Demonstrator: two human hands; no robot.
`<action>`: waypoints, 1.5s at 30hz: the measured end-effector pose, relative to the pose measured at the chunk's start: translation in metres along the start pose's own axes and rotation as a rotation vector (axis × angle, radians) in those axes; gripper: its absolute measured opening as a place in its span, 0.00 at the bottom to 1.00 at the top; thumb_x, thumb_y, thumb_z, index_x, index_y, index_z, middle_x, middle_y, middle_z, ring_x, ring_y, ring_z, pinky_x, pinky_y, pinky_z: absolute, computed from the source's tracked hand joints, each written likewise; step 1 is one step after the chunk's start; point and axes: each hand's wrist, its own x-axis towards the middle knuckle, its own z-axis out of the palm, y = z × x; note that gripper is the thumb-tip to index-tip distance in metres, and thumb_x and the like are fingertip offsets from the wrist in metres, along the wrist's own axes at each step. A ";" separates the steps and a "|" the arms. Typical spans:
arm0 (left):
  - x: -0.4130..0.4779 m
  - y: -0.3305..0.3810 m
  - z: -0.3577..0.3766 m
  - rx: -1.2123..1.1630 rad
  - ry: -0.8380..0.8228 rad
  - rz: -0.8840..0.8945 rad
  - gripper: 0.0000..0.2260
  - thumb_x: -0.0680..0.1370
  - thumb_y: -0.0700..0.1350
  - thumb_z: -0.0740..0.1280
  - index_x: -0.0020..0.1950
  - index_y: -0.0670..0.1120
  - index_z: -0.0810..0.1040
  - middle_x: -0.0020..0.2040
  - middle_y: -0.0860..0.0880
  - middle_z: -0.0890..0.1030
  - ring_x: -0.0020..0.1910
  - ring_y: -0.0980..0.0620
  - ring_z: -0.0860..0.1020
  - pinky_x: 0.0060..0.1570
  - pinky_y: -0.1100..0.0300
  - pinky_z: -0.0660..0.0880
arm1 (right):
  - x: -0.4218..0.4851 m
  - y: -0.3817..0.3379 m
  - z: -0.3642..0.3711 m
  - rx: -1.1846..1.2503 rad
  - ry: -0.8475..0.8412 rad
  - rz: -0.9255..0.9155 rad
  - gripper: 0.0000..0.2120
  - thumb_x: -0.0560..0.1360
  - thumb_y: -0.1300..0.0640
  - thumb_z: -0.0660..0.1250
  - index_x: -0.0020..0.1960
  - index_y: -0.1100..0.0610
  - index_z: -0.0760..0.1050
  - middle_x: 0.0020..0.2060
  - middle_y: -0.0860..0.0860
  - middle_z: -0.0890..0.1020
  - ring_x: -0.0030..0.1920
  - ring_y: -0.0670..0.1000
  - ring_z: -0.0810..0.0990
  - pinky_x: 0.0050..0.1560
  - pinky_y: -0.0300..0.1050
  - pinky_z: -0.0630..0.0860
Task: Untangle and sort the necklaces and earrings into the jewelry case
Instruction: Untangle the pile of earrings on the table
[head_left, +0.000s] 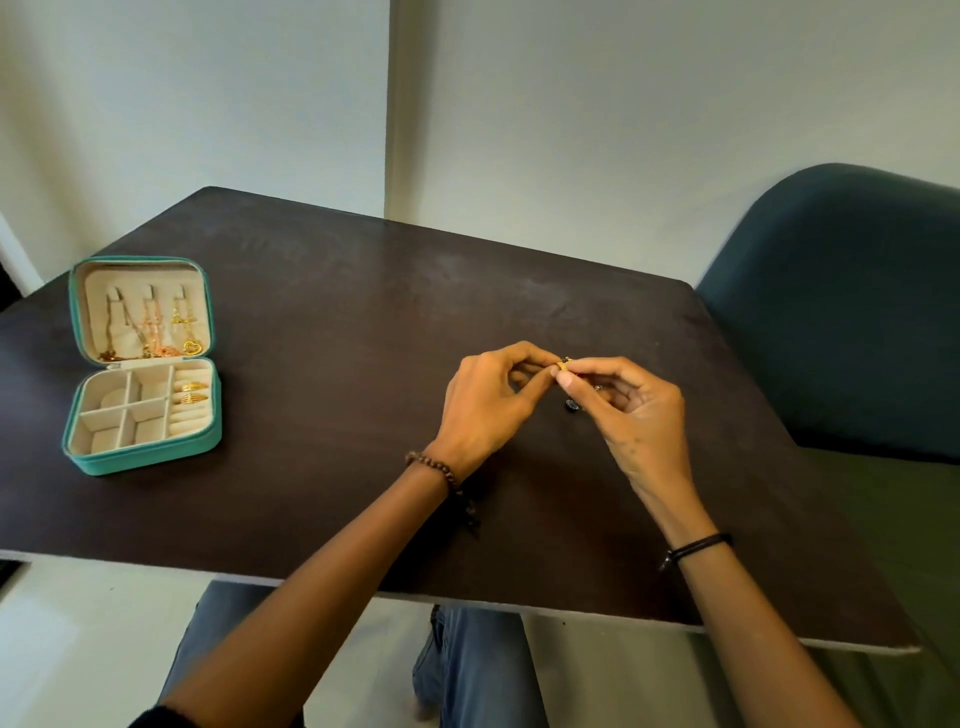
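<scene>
Over the dark bench (337, 338), the left hand (488, 400) and right hand (628, 410) both pinch one small gold earring (563, 364), and away to the left the green jewelry case (143, 457) lies open with necklaces (150, 327) in its lid.

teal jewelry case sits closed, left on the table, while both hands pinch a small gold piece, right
No: the head view shows the teal jewelry case open, not closed. It is left on the table, and the left hand and right hand pinch a small gold piece.
</scene>
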 end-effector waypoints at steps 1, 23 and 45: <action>-0.004 0.002 -0.007 0.007 0.020 -0.001 0.05 0.77 0.48 0.71 0.52 0.54 0.84 0.43 0.59 0.84 0.42 0.62 0.82 0.44 0.53 0.82 | 0.000 -0.005 0.004 -0.006 -0.011 -0.010 0.08 0.74 0.57 0.77 0.52 0.56 0.85 0.47 0.49 0.87 0.50 0.51 0.87 0.51 0.52 0.84; -0.110 -0.033 -0.216 0.687 0.477 -0.027 0.09 0.78 0.48 0.70 0.58 0.53 0.81 0.56 0.53 0.83 0.59 0.52 0.77 0.56 0.57 0.67 | -0.010 -0.088 0.179 0.069 -0.353 -0.178 0.05 0.74 0.56 0.77 0.50 0.52 0.86 0.44 0.44 0.87 0.45 0.49 0.86 0.47 0.45 0.84; -0.142 -0.088 -0.257 0.584 0.500 -0.454 0.21 0.82 0.58 0.59 0.74 0.54 0.69 0.67 0.54 0.77 0.68 0.51 0.72 0.68 0.53 0.64 | -0.003 -0.082 0.261 -0.144 -0.656 -0.291 0.07 0.75 0.54 0.76 0.53 0.51 0.87 0.47 0.47 0.84 0.40 0.47 0.81 0.38 0.38 0.78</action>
